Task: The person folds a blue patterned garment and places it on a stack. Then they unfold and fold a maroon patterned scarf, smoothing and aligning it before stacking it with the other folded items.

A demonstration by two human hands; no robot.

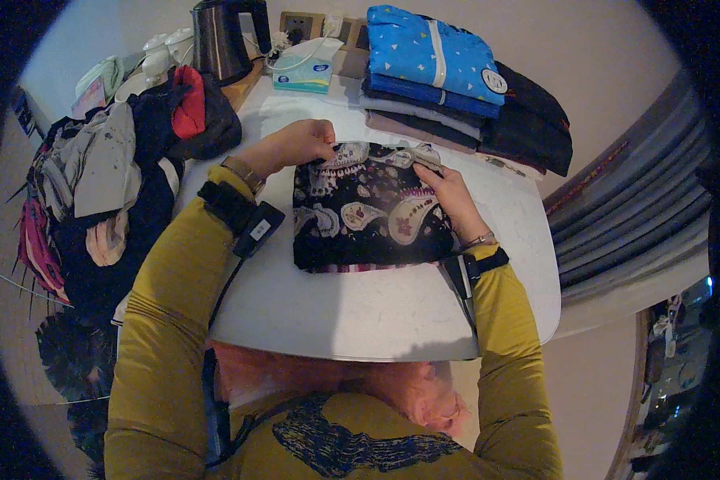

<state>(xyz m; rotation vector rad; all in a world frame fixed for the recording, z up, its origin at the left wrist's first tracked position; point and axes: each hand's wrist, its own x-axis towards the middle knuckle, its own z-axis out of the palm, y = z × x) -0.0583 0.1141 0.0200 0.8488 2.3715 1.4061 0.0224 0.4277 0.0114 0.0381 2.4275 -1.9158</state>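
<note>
A folded black cloth with a pale paisley pattern (368,212) lies on the white table (280,312) in front of me. Its far left corner is pinched between the thumb and fingers of my left hand (300,146). At the far right corner my right hand (450,198) grips the same cloth, thumb on top. A strip of striped lining shows under its near edge. The fingers beneath the cloth are partly hidden.
Beyond the cloth stands a stack of folded clothes (432,72), a blue patterned one on top, with black garments (528,120) beside it. A tissue box (302,74) and a dark kettle (220,40) are at the back. Loose clothes (112,176) are heaped at the left.
</note>
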